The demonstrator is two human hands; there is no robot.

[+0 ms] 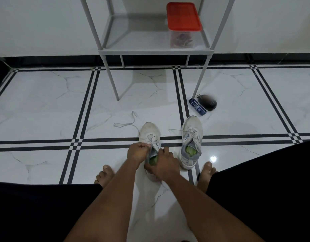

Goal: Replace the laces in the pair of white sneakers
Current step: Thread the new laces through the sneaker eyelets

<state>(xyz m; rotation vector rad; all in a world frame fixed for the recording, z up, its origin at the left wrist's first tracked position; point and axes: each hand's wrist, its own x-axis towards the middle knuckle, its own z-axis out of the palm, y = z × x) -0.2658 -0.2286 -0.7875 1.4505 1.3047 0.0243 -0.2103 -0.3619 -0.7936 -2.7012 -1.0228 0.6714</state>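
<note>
1. The left sneaker [150,131] sits on the floor [46,105] between the bare feet, toe pointing to 12 o'clock, long axis running straight away from the person.
2. Left hand [136,151] pinches the lace [151,139] at the top eyelets, at the shoe's 9 o'clock side.
3. Right hand [163,165] curls round the collar and heel, steadying it from 4 o'clock.
4. The lace's loose end [123,124] trails toward 10 o'clock, so I'd guess pulling goes that way.
5. The other sneaker [191,142] is at 3 o'clock, laced, untouched.
</note>
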